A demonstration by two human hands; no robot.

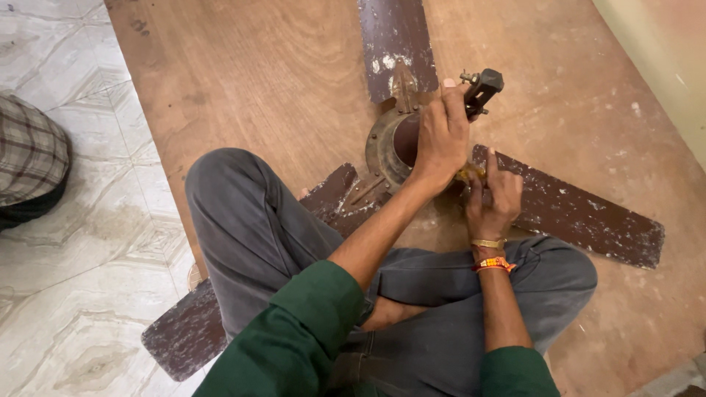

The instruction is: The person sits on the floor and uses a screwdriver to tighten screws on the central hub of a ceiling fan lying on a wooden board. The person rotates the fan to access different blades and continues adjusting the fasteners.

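In the head view, a brown ceiling fan [390,143] is seen lying on a wooden board [257,81], its round motor housing just beyond the crossed, grey-trousered legs [250,228] of the seated person. One paint-flecked blade [396,40] is pointed to the far side, a second blade [581,217] is stretched to the right, and a third blade [191,331] is passed under the left knee towards the near left.

The left hand [441,136] is laid over the right side of the motor housing, with its fingers pressed together and curled around the fan's short black downrod [482,88], which is tilted up to the far right. The right hand [494,195] is held just right of the housing, touching the root of the right-hand blade; its fingers are bent and closed on something small and yellowish, which cannot be made out. A gold bangle and an orange thread band [493,263] are worn on the right wrist.

A marble-patterned tiled floor [66,257] is seen at the left, with a piece of checked cloth [29,158] at its far-left edge.
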